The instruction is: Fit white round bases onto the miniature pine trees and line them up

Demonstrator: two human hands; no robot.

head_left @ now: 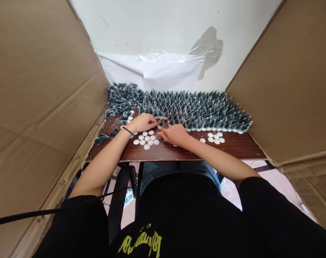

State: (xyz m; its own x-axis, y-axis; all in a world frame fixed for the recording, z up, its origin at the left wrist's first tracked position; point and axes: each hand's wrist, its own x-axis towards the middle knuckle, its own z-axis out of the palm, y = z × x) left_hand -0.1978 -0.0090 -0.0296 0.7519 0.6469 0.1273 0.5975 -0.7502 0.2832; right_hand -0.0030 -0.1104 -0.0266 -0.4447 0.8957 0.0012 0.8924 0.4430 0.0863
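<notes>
A miniature snow-dusted pine tree [161, 123] stands upright between my two hands, its pale round base low at the fingertips. My left hand [143, 122] is closed just left of this tree, fingertips pinched together; what they hold, if anything, is too small to tell. From the right, my right hand [176, 134] is closed, its finger and thumb tips close to the tree's base. Whether they grip it I cannot tell. Several white round discs [146, 138] lie grouped on the brown tabletop in front of my left hand. Behind my hands stand dense rows of upright miniature trees [189, 107].
Loose trees [122, 95] are heaped at the back left, and a few [100, 138] lie near the left edge. More white discs [216, 137] sit at the right. Brown panels [292, 82] flank the brown table [176, 154]; a white wall [165, 32] closes the back.
</notes>
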